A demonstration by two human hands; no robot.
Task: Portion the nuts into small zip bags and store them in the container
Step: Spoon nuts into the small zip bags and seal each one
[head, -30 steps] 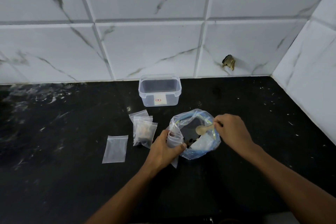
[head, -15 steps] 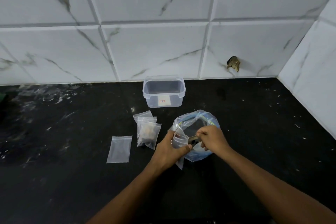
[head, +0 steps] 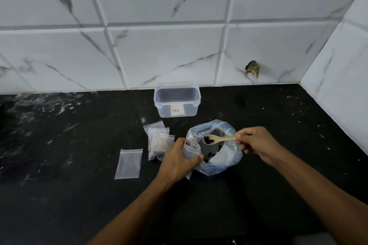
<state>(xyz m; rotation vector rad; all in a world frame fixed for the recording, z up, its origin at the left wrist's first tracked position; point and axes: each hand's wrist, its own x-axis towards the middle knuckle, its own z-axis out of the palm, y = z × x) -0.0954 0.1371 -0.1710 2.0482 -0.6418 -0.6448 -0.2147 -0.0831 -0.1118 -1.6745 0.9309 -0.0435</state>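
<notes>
Left hand [head: 179, 160]: fingers curled round small zip bag [head: 191, 148], mouth held open and turned up, just beside near-left rim of large bag. Right hand [head: 256, 143]: fingers pinching handle end of wooden spoon [head: 218, 139]; bowl of spoon level over large bag, loaded with dark nuts [head: 209, 141], close to mouth of small zip bag but apart from it. Large bag [head: 225, 163]: clear plastic, rim rolled down, standing open on black counter [head: 79, 195] at mid-depth; more dark pieces at bottom. Left of large bag: cluster of filled bags [head: 159, 143], overlapping, partly behind left hand. Further left, nearer front edge: one empty flat bag [head: 129, 163], lying alone. Beyond, against tiled wall [head: 159, 55] at back edge: clear container [head: 177, 99], lid off, interior looks bare.
</notes>
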